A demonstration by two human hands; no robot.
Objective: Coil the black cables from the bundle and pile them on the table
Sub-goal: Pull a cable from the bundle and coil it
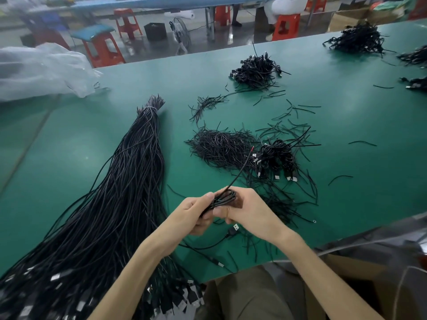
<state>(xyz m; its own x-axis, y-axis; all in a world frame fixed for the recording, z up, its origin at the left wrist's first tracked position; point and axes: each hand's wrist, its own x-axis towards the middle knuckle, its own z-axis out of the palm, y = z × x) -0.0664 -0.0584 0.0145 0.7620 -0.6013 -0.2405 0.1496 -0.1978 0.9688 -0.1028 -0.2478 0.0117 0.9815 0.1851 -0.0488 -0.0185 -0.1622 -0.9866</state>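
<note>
A long bundle of black cables (120, 192) lies on the green table (346, 135), tied near its far end, with USB plugs at the near end. My left hand (191, 211) and my right hand (249, 211) both grip one coiled black cable (225, 197) above the table's near edge. Its loose tail rises up and to the right, and its USB plug (234, 228) hangs just below my right hand. A small pile of coiled cables (277, 158) sits beyond my hands.
A heap of black twist ties (219, 146) lies mid-table, with loose ties scattered around. More coiled piles (256, 70) (358, 39) sit farther back. A clear plastic bag (41, 70) is at the left. Red stools (101, 49) stand beyond the table. A cardboard box (360, 280) is lower right.
</note>
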